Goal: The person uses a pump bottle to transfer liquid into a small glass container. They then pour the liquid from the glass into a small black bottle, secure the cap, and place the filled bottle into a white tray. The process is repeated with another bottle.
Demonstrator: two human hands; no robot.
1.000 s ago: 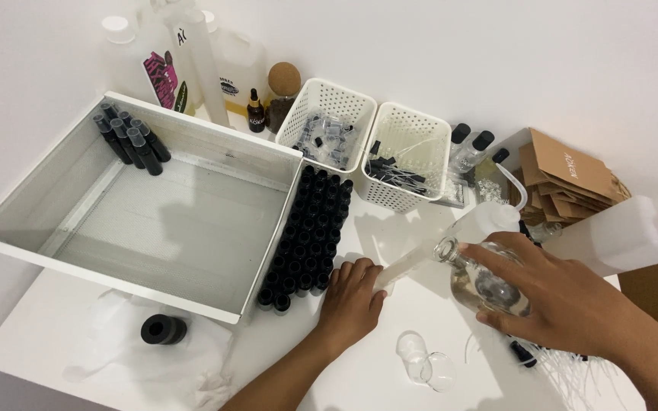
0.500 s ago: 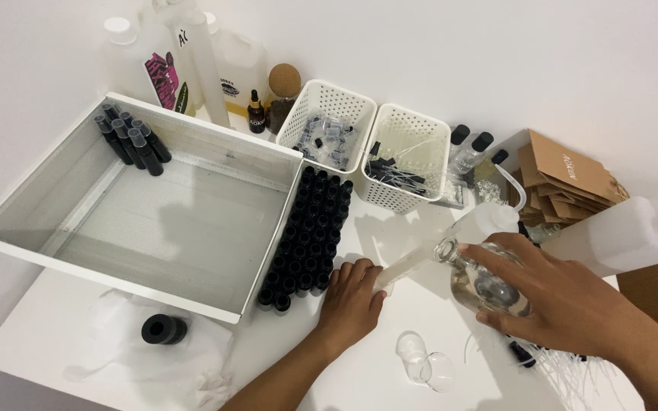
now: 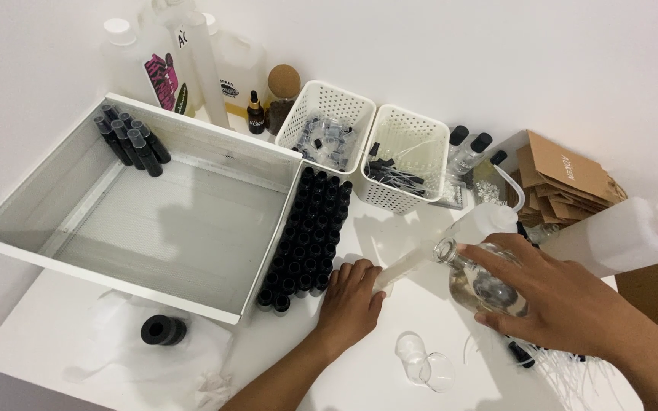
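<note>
My right hand [image 3: 565, 304] grips a clear glass bottle [image 3: 481, 285] with some liquid in it. The bottle is tilted, its mouth [image 3: 445, 249] pointing left. A pale translucent tube [image 3: 404, 266] slants down from that mouth to my left hand [image 3: 350, 301]. My left hand rests on the white table, fingers curled around the tube's lower end, beside the near end of a block of small black vials [image 3: 310, 232]. Whatever else sits inside that hand is hidden.
A large white tray [image 3: 36, 247] with several capped vials [image 3: 127, 141] lies at left. Two white baskets [image 3: 321, 99] [image 3: 416, 118] stand behind, with jugs [image 3: 184, 53] and brown cartons [image 3: 565, 179]. A black ring [image 3: 164, 329], tissue, a clear cap [image 3: 424, 364] and white straws [image 3: 573, 369] lie near the front.
</note>
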